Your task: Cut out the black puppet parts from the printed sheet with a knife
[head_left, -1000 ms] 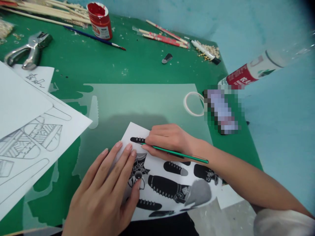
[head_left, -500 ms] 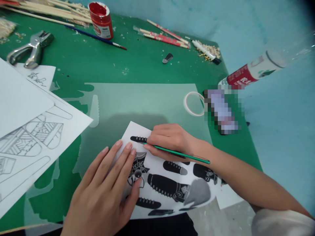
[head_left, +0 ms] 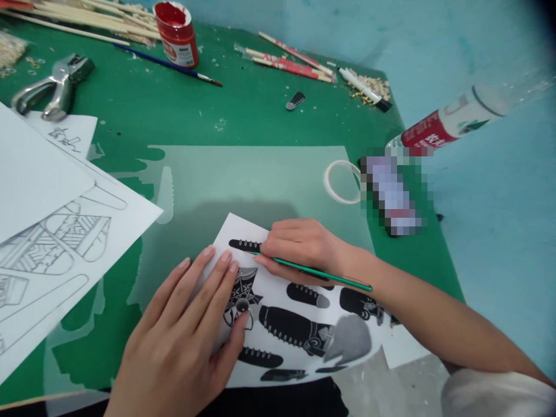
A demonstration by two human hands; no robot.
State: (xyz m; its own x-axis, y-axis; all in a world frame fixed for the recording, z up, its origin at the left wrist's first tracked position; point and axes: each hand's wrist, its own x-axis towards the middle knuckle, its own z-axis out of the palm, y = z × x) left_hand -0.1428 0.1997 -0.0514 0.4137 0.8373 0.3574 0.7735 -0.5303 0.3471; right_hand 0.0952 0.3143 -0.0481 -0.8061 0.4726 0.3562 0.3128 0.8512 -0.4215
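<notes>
A white sheet (head_left: 269,289) printed with black and grey shapes lies near the table's front edge, its lower right part reaching past that edge. My left hand (head_left: 178,330) rests flat on the sheet's left side, fingers stretched out. My right hand (head_left: 304,246) grips a thin green-handled tool (head_left: 321,273) like a pen. The tool's slim tip meets the paper beside a long black printed shape (head_left: 244,244) near the top corner. Whether that tip is a blade or a point, I cannot tell. Several other printed shapes show between and below my hands.
A translucent sheet (head_left: 243,174) lies under the paper, with a tape ring (head_left: 343,182) on it. Around them are drawings (head_left: 125,214), a hole punch (head_left: 58,87), a red paint jar (head_left: 178,40), a paintbrush (head_left: 174,66), a blurred phone (head_left: 391,194) and a bottle (head_left: 447,124).
Almost nothing differs. The whole view has shifted by a few pixels, while both hands, the green tool and the printed sheet keep their places relative to each other.
</notes>
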